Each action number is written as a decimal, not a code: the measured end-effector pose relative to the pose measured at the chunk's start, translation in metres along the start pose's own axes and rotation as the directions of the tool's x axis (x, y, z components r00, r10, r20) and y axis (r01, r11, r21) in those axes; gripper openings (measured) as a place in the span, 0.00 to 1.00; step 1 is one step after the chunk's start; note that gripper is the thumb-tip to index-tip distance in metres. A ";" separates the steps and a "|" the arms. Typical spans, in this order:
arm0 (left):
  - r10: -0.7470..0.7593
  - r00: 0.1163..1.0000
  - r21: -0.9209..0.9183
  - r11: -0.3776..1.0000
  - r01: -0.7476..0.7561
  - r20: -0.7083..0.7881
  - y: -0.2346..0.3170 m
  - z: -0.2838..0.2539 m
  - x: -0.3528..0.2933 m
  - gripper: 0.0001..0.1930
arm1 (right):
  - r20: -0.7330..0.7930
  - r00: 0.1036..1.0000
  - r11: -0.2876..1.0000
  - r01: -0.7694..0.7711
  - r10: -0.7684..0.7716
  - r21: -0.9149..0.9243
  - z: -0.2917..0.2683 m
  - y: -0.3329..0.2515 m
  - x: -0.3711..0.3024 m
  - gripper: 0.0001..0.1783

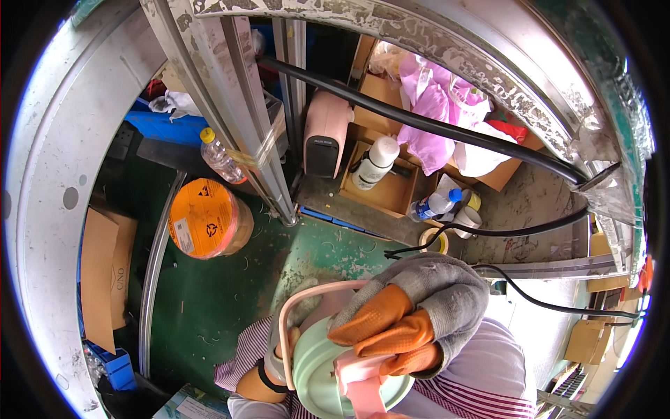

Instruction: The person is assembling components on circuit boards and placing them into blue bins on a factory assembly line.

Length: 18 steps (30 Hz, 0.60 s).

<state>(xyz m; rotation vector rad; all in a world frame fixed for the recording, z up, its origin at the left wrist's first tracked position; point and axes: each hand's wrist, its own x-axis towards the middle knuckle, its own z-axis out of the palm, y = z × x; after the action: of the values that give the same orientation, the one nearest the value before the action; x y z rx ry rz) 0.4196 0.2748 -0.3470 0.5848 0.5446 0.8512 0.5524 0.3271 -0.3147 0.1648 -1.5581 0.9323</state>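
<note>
A round, pale green container [313, 370] with a pink loop handle [285, 318] and a pink strap-like piece [364, 391] is close in front of my body. My right hand [405, 321], in a grey glove with orange-coated fingers, bends over its top. Those fingers are closed against the pink piece at the container's near side. At the container's left side is my left hand [287, 343], mostly hidden behind the handle and the green rim. It appears to hold the container from that side. A dark band circles the left wrist.
An orange-topped drum [202, 218] stands on the green floor beside a metal post [241, 119]. Beyond are a white flask [377, 164] in a cardboard tray, a blue-capped bottle [436, 204] and a pink device [326, 133]. Black cables [433, 119] cross the right side.
</note>
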 end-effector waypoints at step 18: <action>0.081 0.995 -0.048 0.995 -0.084 -0.053 0.010 0.000 -0.005 0.21 | 0.077 0.997 0.999 -0.025 0.027 -0.022 -0.010 0.001 0.009 0.22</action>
<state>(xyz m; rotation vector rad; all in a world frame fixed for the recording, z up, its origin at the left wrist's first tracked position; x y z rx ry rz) 0.4115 0.2765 -0.3397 0.5438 0.5471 0.9576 0.5576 0.3376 -0.3084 0.1680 -1.6445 0.9388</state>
